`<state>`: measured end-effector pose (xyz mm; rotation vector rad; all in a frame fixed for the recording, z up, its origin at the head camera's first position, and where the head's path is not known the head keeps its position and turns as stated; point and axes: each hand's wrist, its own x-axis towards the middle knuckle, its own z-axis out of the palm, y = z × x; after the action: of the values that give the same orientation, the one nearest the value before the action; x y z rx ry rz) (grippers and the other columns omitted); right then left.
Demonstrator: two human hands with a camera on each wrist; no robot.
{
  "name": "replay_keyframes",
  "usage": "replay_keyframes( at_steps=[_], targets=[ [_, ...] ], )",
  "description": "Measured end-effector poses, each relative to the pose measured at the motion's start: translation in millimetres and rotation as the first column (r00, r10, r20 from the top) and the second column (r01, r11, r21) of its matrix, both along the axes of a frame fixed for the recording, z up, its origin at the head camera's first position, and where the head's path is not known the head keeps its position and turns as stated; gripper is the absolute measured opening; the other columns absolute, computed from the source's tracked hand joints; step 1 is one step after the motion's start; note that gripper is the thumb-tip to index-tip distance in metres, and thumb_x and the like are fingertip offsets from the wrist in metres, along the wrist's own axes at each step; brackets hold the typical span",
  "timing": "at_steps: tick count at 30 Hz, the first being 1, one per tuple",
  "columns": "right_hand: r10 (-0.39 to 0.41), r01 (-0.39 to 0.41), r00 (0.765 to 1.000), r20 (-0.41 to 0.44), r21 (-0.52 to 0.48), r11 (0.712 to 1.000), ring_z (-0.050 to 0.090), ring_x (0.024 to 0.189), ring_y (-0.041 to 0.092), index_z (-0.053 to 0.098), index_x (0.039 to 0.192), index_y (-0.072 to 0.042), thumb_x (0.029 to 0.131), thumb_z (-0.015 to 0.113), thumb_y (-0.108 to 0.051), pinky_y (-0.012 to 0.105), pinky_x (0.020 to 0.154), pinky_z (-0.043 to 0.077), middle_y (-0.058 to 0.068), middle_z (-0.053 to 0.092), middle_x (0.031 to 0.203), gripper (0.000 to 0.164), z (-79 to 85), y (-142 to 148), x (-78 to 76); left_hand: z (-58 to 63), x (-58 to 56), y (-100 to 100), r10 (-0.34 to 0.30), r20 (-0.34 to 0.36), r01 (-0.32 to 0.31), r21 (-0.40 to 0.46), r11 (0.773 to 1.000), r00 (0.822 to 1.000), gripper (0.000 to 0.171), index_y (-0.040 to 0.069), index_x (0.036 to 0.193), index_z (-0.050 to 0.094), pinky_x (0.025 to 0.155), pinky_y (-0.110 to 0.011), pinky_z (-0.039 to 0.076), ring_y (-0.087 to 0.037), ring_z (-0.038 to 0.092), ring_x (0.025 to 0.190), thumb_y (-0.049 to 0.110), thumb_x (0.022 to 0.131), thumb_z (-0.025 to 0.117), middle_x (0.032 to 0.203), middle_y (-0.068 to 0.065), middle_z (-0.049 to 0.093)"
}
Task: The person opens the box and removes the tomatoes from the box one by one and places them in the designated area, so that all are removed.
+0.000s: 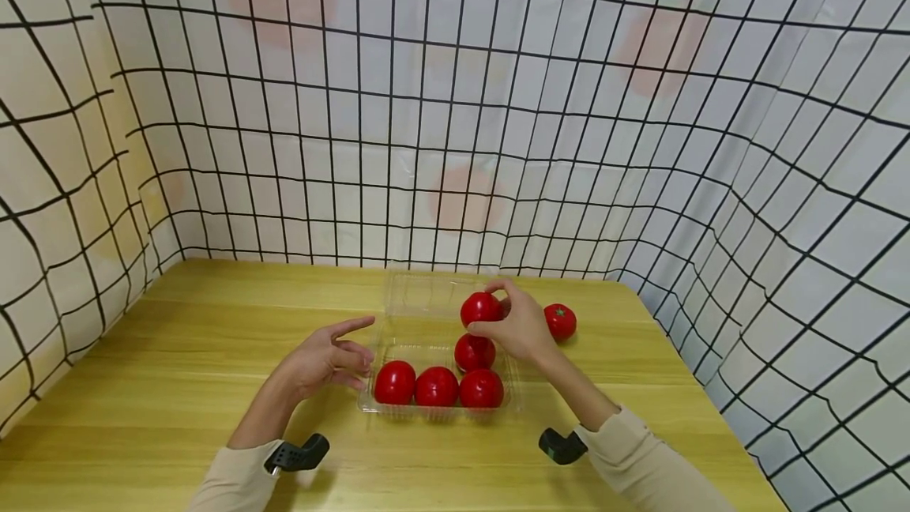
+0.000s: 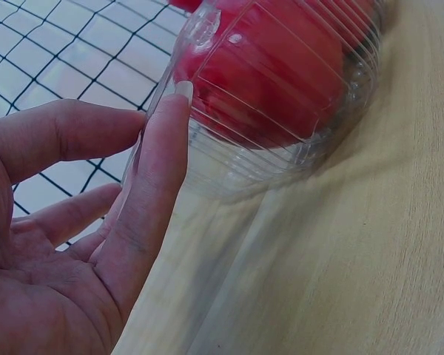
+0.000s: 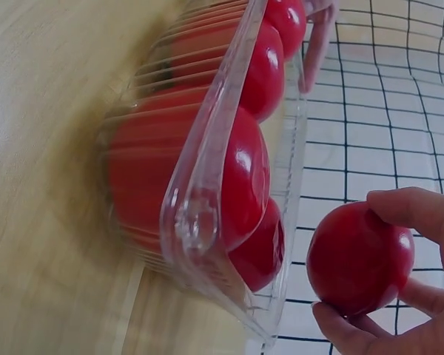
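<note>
Now, just below the middle of the frame, a tomato is held by the right hand, its grip half closed. The box, touched by the spread left hand, is likely being filled; slow lowering seems needed.

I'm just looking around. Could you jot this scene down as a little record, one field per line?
Right hand: holds a red tomato
Left hand: at the box's left edge
Box: clear, lid open at the back
Inside: four tomatoes, three along the front, one behind the right-hand one
Outside: one loose tomato, right of the box
Table: yellowish wood
Walls: pale, black grid lines
</note>
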<state>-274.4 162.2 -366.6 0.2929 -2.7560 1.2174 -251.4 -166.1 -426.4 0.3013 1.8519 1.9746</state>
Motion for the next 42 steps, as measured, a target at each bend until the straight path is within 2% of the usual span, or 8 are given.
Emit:
replay_keyframes(
  at_steps=[5, 10, 23, 34, 42],
  targets=[
    [0.051, -0.051, 0.998, -0.031, 0.003, 0.999, 0.067, 0.102, 0.027, 0.058, 0.142, -0.015, 0.082, 0.082, -0.021, 0.04, 0.084, 0.062, 0.011, 0.07, 0.119, 0.064, -1.5, 3, 0.1, -0.1, 0.1, 0, 0.0, 0.001, 0.0, -0.001, 1.0, 1.0, 0.083, 0.002, 0.161, 0.02, 0.072, -0.035, 0.064, -0.019, 0.07, 0.081, -0.004, 0.091, 0.064, 0.102, -0.015, 0.065],
    [0.057, -0.057, 0.997, -0.049, -0.013, 0.998, 0.068, 0.098, 0.027, 0.062, 0.137, -0.012, 0.081, 0.083, -0.02, 0.04, 0.083, 0.062, 0.012, 0.071, 0.115, 0.061, -3.3, 7, -0.1, -0.3, -0.3, 0, 0.0, 0.001, 0.0, -0.003, 1.0, 1.0, 0.083, 0.002, 0.161, 0.02, 0.072, -0.035, 0.064, -0.019, 0.071, 0.081, -0.004, 0.091, 0.064, 0.101, -0.013, 0.065],
    [-0.047, 0.046, 0.997, -0.059, -0.016, 0.999, 0.066, 0.095, 0.026, 0.058, 0.127, -0.016, 0.078, 0.084, -0.024, 0.036, 0.077, 0.06, 0.013, 0.07, 0.107, 0.056, -2.7, 23, -1.9, 0.3, 0.2, 0, 0.003, 0.006, -0.003, 0.0, 1.0, 1.0, 0.082, 0.003, 0.161, 0.021, 0.072, -0.035, 0.064, -0.019, 0.07, 0.081, -0.004, 0.091, 0.064, 0.102, -0.013, 0.065],
    [-0.163, 0.16, 0.983, -0.089, -0.041, 0.986, 0.068, 0.106, 0.032, 0.053, 0.132, -0.015, 0.081, 0.083, -0.026, 0.043, 0.083, 0.06, 0.019, 0.07, 0.119, 0.06, -2.7, 56, -2.8, 0.0, 0.5, 0, 0.01, 0.004, -0.01, -0.009, 1.0, 1.0, 0.082, 0.003, 0.161, 0.021, 0.072, -0.035, 0.064, -0.019, 0.07, 0.08, -0.004, 0.091, 0.064, 0.102, -0.014, 0.065],
    [-0.207, 0.205, 0.975, -0.075, -0.037, 0.978, 0.064, 0.107, 0.033, 0.05, 0.132, -0.015, 0.083, 0.082, -0.028, 0.04, 0.078, 0.062, 0.02, 0.067, 0.118, 0.06, 0.8, 77, -0.1, 0.2, 0.5, 1, 0.011, 0.01, -0.011, -0.004, 1.0, 1.0, 0.083, 0.003, 0.161, 0.021, 0.072, -0.035, 0.064, -0.019, 0.071, 0.08, -0.004, 0.09, 0.065, 0.103, -0.016, 0.065]
  ],
)
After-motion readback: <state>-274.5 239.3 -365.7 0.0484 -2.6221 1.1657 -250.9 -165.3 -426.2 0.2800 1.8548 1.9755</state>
